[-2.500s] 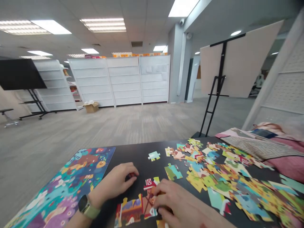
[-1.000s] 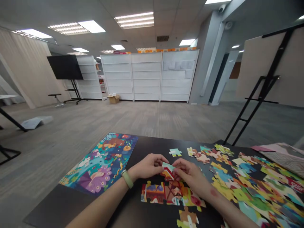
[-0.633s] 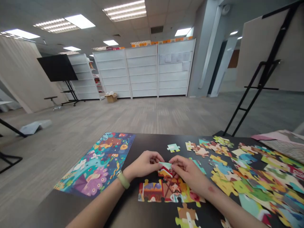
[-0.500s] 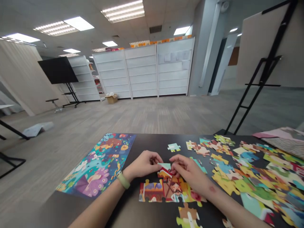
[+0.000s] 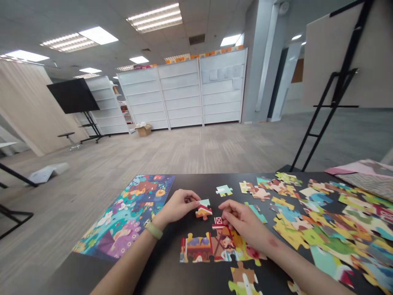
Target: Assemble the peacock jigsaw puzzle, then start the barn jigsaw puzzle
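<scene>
Between the thumb and fingers of my left hand (image 5: 181,207) is a puzzle piece (image 5: 204,209) with a red roof and pale sky, raised at a tilt over the black table. My right hand (image 5: 241,219) has its fingers curled and closed at the right edge of a red puzzle piece with a white-framed window (image 5: 217,222). Just below lies a joined strip of puzzle pieces (image 5: 196,247), showing a moustached figure; my right hand covers part of its right end. Whether the red window piece is locked into the strip, I cannot tell.
A colourful picture sheet (image 5: 123,217) lies at the table's left. Loose puzzle pieces (image 5: 331,229) are heaped on the right. A light-green piece (image 5: 224,190) sits beyond my hands, and a brown-and-green piece (image 5: 244,279) lies near the front edge. An easel (image 5: 334,90) stands behind.
My left hand has moved left with the red-roof piece, away from my right hand. The red window piece now shows by my right fingers, which have stayed nearly in place.
</scene>
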A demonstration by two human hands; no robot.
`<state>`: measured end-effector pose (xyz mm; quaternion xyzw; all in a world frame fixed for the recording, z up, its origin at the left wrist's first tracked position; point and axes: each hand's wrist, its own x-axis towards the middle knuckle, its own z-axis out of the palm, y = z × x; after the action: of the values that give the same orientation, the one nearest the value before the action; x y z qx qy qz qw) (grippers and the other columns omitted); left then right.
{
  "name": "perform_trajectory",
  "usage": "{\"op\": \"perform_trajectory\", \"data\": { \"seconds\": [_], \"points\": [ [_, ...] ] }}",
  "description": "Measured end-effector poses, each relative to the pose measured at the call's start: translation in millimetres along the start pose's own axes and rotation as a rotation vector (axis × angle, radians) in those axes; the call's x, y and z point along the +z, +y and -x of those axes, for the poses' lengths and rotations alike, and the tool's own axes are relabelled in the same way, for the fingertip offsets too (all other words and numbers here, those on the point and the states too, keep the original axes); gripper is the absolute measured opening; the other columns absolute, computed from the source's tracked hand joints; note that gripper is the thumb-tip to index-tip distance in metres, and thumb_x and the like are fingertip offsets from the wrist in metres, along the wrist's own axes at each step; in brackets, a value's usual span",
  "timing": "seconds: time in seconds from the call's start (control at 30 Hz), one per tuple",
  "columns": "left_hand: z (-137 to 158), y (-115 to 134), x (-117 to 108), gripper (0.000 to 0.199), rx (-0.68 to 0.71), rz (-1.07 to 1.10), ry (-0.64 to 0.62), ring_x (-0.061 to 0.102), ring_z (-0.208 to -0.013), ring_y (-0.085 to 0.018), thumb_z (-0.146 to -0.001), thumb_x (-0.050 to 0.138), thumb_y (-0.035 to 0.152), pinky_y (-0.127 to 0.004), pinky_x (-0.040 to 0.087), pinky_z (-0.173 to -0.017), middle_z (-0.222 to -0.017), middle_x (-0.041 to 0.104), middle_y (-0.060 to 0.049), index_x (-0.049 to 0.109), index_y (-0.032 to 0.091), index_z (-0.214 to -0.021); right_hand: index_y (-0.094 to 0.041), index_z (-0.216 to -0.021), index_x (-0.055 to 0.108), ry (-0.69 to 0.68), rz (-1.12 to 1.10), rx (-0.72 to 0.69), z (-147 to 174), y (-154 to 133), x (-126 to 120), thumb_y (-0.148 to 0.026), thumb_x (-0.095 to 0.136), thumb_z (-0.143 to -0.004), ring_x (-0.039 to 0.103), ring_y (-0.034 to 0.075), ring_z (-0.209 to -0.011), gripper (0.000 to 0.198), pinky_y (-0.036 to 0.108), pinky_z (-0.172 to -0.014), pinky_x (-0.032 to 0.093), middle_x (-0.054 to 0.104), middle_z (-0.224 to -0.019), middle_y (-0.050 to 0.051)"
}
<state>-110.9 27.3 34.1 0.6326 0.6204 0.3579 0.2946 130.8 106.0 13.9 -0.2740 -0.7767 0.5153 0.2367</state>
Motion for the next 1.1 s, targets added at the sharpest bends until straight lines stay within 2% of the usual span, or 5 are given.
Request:
{"op": "perform_trajectory", "data": {
  "seconds": [0.3, 0.57, 0.83, 0.97, 1.1],
  "points": [
    [1.4, -6.9, 3.7, 0.011, 0.071, -0.321, 0.145, 0.061, -0.081, -0.019, -0.085, 0.064, 0.026, -0.029, 0.046, -0.075, -0.09, 0.069, -0.004, 0.073, 0.02, -0.09, -0.021, -0.1, 0.062, 0.005, 0.006, 0.004, -2.3, 2.0, 0.3, -0.031, 0.049, -0.091, 0.055, 0.014, -0.065, 0.018, 0.028, -0.063, 0.045, 0.063, -0.079, 0.0],
    [6.0, -0.1, 2.2, 0.035, 0.142, -0.418, 0.031, 0.061, -0.094, -0.022, -0.077, 0.079, 0.039, -0.03, 0.048, -0.083, -0.104, 0.065, -0.004, 0.071, 0.023, -0.107, -0.021, -0.098, 0.062, 0.016, -0.02, -0.008, -2.2, 3.9, -0.4, -0.027, 0.05, -0.09, 0.057, 0.014, -0.063, 0.016, 0.027, -0.061, 0.046, 0.064, -0.076, -0.001],
    [5.3, -6.5, 4.0, 0.029, 0.142, -0.412, -0.082, 0.061, -0.097, -0.023, -0.088, 0.067, 0.04, -0.034, 0.049, -0.088, -0.108, 0.063, -0.005, 0.069, 0.024, -0.112, -0.02, -0.095, 0.068, 0.143, 0.201, -0.136, 6.8, -0.7, 3.9, -0.013, 0.05, -0.087, 0.066, 0.013, -0.063, 0.021, 0.022, -0.06, 0.049, 0.073, -0.073, -0.002],
    [0.5, -22.1, 3.4, 0.031, 0.146, -0.411, -0.117, 0.06, -0.107, -0.026, -0.091, 0.063, 0.042, -0.037, 0.047, -0.097, -0.116, 0.062, -0.006, 0.067, 0.026, -0.117, -0.023, -0.098, 0.071, 0.28, 0.384, -0.149, 8.6, -16.6, -22.6, -0.014, 0.052, -0.09, 0.07, 0.014, -0.082, 0.023, 0.023, -0.077, 0.051, 0.076, -0.092, -0.001],
    [-0.1, -28.6, 2.8, 0.035, 0.146, -0.404, -0.125, 0.059, -0.113, -0.028, -0.092, 0.059, 0.046, -0.04, 0.045, -0.102, -0.121, 0.061, -0.007, 0.065, 0.027, -0.12, -0.022, -0.107, 0.07, 0.421, 0.569, -0.043, 6.7, -19.7, -75.2, -0.014, 0.044, -0.097, 0.069, 0.018, -0.1, 0.029, 0.029, -0.091, 0.049, 0.075, -0.106, 0.004]
  ]
}}
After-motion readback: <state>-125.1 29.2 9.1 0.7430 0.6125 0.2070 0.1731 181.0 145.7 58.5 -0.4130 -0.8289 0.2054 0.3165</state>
